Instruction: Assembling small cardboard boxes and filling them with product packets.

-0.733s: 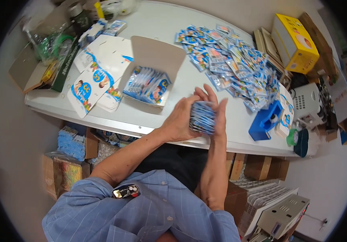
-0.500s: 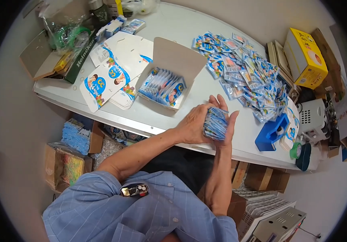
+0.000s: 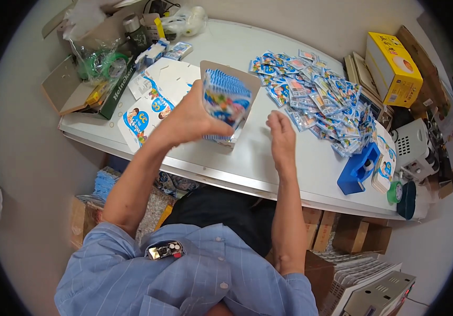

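Head view: flattened printed cartons (image 3: 147, 108) at 10 o'clock on white table (image 3: 268, 163); left hand (image 3: 192, 118) clamped around stack of blue sachets (image 3: 225, 102), over open cardboard box (image 3: 237, 134); right hand (image 3: 281, 139) empty, fingers loosely spread; loose sachet pile (image 3: 324, 105) at 2 o'clock.

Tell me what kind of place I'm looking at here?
Likely a small packing workroom: loose blue sachets heaped on a white table, flat printed cartons, a blue tape dispenser, cardboard boxes stored underneath.

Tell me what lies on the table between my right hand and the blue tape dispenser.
Head view: mostly bare white table between the right hand and the blue tape dispenser.
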`<action>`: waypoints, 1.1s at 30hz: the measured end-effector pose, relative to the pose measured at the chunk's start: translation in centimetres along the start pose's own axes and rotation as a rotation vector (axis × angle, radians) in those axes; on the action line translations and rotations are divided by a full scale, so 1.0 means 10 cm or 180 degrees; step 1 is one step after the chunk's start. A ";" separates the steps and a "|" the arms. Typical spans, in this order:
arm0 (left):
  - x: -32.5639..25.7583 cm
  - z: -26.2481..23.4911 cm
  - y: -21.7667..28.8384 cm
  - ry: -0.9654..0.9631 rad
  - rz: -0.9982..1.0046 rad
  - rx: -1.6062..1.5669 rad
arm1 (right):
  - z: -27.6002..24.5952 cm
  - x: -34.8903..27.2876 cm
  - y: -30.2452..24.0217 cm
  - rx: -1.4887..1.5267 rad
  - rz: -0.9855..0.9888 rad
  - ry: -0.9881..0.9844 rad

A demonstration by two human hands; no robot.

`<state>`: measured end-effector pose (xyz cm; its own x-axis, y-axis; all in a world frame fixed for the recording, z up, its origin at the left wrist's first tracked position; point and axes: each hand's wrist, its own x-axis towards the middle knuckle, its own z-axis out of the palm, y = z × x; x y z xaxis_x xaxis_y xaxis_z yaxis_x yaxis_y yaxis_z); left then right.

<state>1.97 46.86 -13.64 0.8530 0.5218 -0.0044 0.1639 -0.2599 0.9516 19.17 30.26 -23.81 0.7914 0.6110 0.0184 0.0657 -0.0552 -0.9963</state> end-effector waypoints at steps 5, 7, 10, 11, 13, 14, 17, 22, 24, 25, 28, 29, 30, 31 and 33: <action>0.34 -0.02 -0.04 -0.0359 -0.0520 0.0783 | 0.06 -0.04 0.60 -0.0278 -0.0372 0.0273; 0.50 -0.05 -0.38 -0.0184 -0.0460 0.1261 | 0.13 -0.10 0.61 -0.0344 -0.0675 0.0377; 0.50 0.17 0.03 -0.0274 -0.1214 0.2111 | 0.03 -0.15 0.57 -0.1275 -0.1097 0.0349; 0.57 0.16 -0.07 -0.0399 -0.1344 0.2572 | 0.05 -0.15 0.55 -0.1140 -0.1124 0.0321; 0.68 0.18 -0.17 -0.0420 -0.1452 0.2920 | 0.08 -0.15 0.54 -0.0976 -0.1157 0.0316; 0.69 0.25 -0.14 -0.0495 -0.1557 0.3219 | 0.06 -0.16 0.56 -0.0966 -0.1161 0.0285; 0.70 0.46 -0.18 -0.0416 -0.1550 0.3839 | 0.02 -0.17 0.59 -0.0933 -0.1159 0.0260; 0.66 0.41 -0.09 -0.0716 -0.1755 0.3648 | 0.01 -0.20 0.57 -0.0903 -0.1126 0.0236; 0.60 0.41 -0.12 -0.0484 -0.1455 0.3565 | 0.04 -0.21 0.57 -0.0393 -0.0930 0.0230; 0.56 0.42 -0.16 -0.0266 -0.1179 0.3461 | 0.04 -0.21 0.57 -0.0395 -0.0945 0.0244; 0.46 0.47 -0.31 0.0264 -0.0527 0.3409 | 0.04 -0.19 0.54 -0.0397 -0.0826 0.0081; 0.41 0.49 -0.34 0.0491 -0.0266 0.3331 | 0.03 -0.20 0.53 -0.0437 -0.0848 0.0073; 0.36 0.52 -0.37 0.0482 -0.0279 0.3316 | 0.03 -0.20 0.53 -0.0479 -0.0866 0.0064; 0.31 0.58 -0.40 0.0607 0.0000 0.3583 | 0.03 -0.22 0.54 -0.0493 -0.0850 0.0056; 0.30 0.63 -0.41 0.0758 0.0283 0.3832 | 0.04 -0.20 0.53 -0.0529 -0.0875 0.0050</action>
<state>7.01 44.40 -19.48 0.7936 0.5664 0.2223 0.5699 -0.8199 0.0548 17.66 29.10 -29.12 0.7394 0.6087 0.2877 0.3759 -0.0188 -0.9265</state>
